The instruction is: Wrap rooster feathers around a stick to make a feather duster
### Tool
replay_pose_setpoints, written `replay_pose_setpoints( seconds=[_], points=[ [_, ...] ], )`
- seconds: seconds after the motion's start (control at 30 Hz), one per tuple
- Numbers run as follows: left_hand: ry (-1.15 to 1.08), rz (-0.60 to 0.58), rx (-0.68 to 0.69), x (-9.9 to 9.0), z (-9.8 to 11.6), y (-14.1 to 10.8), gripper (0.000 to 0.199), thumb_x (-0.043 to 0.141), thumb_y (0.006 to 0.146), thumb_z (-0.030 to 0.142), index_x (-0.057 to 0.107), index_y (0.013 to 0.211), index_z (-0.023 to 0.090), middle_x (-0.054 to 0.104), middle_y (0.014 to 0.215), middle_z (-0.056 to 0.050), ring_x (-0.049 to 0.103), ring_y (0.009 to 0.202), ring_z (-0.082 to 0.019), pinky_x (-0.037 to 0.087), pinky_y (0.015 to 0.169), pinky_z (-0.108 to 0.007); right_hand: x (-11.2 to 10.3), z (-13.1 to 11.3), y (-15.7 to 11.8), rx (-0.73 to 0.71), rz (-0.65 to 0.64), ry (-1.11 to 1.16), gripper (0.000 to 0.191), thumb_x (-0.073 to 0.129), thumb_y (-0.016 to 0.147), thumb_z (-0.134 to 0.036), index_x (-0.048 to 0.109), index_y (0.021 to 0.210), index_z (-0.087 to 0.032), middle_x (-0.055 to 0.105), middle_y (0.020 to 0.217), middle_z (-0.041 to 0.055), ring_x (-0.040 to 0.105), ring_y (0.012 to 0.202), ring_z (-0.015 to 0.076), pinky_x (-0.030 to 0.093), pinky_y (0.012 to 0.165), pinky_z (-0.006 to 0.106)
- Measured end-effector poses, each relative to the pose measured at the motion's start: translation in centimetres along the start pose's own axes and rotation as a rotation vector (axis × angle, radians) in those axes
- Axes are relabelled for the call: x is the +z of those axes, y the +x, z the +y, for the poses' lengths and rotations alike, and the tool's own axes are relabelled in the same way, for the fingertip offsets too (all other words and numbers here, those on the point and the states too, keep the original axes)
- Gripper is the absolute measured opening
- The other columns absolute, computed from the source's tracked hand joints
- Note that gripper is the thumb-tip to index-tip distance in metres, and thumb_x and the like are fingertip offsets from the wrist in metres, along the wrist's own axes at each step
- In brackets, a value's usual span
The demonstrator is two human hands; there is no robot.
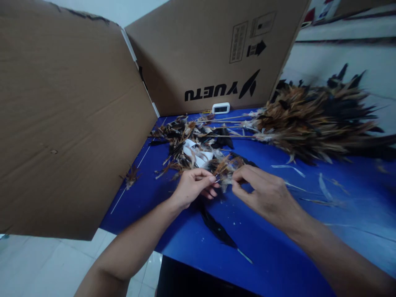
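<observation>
My left hand is closed in a pinch, with the thin pale tip of a feather quill showing at the thumb and forefinger. Just to its right, my right hand has thumb and fingers pressed together; what they hold, if anything, is hidden. Grey and brown feather fluff shows between the two hands. Below them a long black feather lies on the blue table, its bare quill pointing toward the front edge. Beyond my hands spreads a pile of loose brown and black feathers with a white paper piece in it.
Feather dusters with thin sticks lie at the right back of the blue table. Cardboard panels stand on the left and behind. A small white digital device rests against the rear panel. Stray quills lie at right.
</observation>
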State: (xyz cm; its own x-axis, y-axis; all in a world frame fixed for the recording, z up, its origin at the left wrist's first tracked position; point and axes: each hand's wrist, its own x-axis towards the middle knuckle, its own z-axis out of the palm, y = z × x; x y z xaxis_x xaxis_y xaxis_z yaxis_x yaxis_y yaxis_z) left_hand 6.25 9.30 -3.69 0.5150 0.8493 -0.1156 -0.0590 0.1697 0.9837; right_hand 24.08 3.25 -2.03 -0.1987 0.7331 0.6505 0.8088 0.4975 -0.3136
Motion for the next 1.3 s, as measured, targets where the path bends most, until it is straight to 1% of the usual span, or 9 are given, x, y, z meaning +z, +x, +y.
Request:
replay_pose_setpoints(
  seconds=[0.27,0.57,0.63,0.7,0.83,0.93,1.03,1.17,1.3],
  points=[
    [-0.037,-0.002,-0.006,0.2,0.1,-0.1,0.032,0.074,0.066,0.037,0.06,0.077,0.011,0.069,0.07,-0.006,0.063,0.05,-0.012,0.053,0.047,-0.023,0.4,0.1,-0.4,-0.043,-0.033,-0.093,0.018,0.041,0.083,-0.013,0.051,0.071,-0.02,0.056,0.068,0.0049,0.055,0.069,0.0193,0.045,0.068,0.034],
    [-0.023,-0.006,0.02,0.3,0.0,0.0,0.03,0.074,0.067,0.036,0.061,0.072,0.01,0.066,0.063,-0.004,0.057,0.045,-0.008,0.05,0.046,-0.022,0.5,-0.4,-0.3,-0.014,0.011,0.02,0.016,0.043,0.084,-0.013,0.052,0.073,-0.021,0.059,0.072,0.0041,0.057,0.072,0.0185,0.046,0.072,0.034],
    [-0.034,0.019,0.045,0.3,0.2,0.1,0.028,0.073,0.067,0.035,0.061,0.071,0.01,0.065,0.061,-0.003,0.055,0.043,-0.007,0.048,0.045,-0.021,0.6,-0.5,-0.2,0.077,0.038,0.099,0.01,0.047,0.083,-0.016,0.054,0.078,-0.022,0.061,0.079,0.0043,0.058,0.076,0.0182,0.047,0.073,0.033],
    [-0.053,0.055,0.064,0.3,0.4,0.0,0.027,0.073,0.068,0.034,0.061,0.071,0.01,0.065,0.061,-0.003,0.054,0.043,-0.007,0.047,0.045,-0.02,0.9,-0.5,-0.2,0.268,0.061,0.199,0.006,0.054,0.08,-0.021,0.056,0.086,-0.021,0.061,0.081,0.0041,0.059,0.074,0.0174,0.048,0.069,0.032],
    [-0.112,0.087,0.085,0.3,0.5,0.0,0.026,0.073,0.069,0.032,0.061,0.074,0.01,0.066,0.063,-0.003,0.055,0.045,-0.007,0.048,0.047,-0.02,1.9,-0.3,-0.2,0.69,0.008,0.554,0.025,0.065,0.072,-0.032,0.057,0.091,-0.018,0.061,0.071,0.0021,0.06,0.063,0.0156,0.049,0.056,0.029],
    [-0.127,0.059,0.094,0.3,0.3,0.0,0.027,0.073,0.069,0.033,0.061,0.075,0.01,0.066,0.063,-0.003,0.056,0.046,-0.008,0.049,0.048,-0.021,2.5,-0.6,-0.2,0.798,-0.085,0.805,0.033,0.068,0.07,-0.038,0.062,0.092,-0.016,0.065,0.075,0.0045,0.062,0.066,0.0164,0.048,0.052,0.026],
    [-0.115,0.022,0.1,0.5,0.0,0.0,0.027,0.073,0.069,0.034,0.062,0.074,0.01,0.065,0.062,-0.002,0.056,0.045,-0.008,0.049,0.048,-0.022,2.9,-1.0,-0.3,0.784,-0.063,0.879,0.029,0.068,0.071,-0.041,0.067,0.088,-0.017,0.069,0.077,0.0049,0.063,0.068,0.0166,0.048,0.054,0.026],
    [-0.094,0.002,0.089,0.7,-0.1,-0.1,0.028,0.073,0.069,0.035,0.063,0.074,0.009,0.066,0.064,-0.004,0.057,0.046,-0.009,0.05,0.049,-0.022,3.1,-0.8,-0.5,0.704,-0.018,0.795,0.021,0.064,0.075,-0.038,0.069,0.081,-0.019,0.07,0.075,0.0031,0.063,0.068,0.0165,0.048,0.062,0.028],
    [-0.08,0.012,0.071,0.8,0.0,-0.3,0.03,0.074,0.067,0.036,0.064,0.075,0.009,0.067,0.065,-0.005,0.059,0.048,-0.01,0.051,0.049,-0.023,3.2,-0.5,-0.6,0.656,0.02,0.711,0.017,0.063,0.076,-0.036,0.069,0.081,-0.021,0.07,0.075,0.0011,0.063,0.068,0.016,0.049,0.064,0.027]
  ],
)
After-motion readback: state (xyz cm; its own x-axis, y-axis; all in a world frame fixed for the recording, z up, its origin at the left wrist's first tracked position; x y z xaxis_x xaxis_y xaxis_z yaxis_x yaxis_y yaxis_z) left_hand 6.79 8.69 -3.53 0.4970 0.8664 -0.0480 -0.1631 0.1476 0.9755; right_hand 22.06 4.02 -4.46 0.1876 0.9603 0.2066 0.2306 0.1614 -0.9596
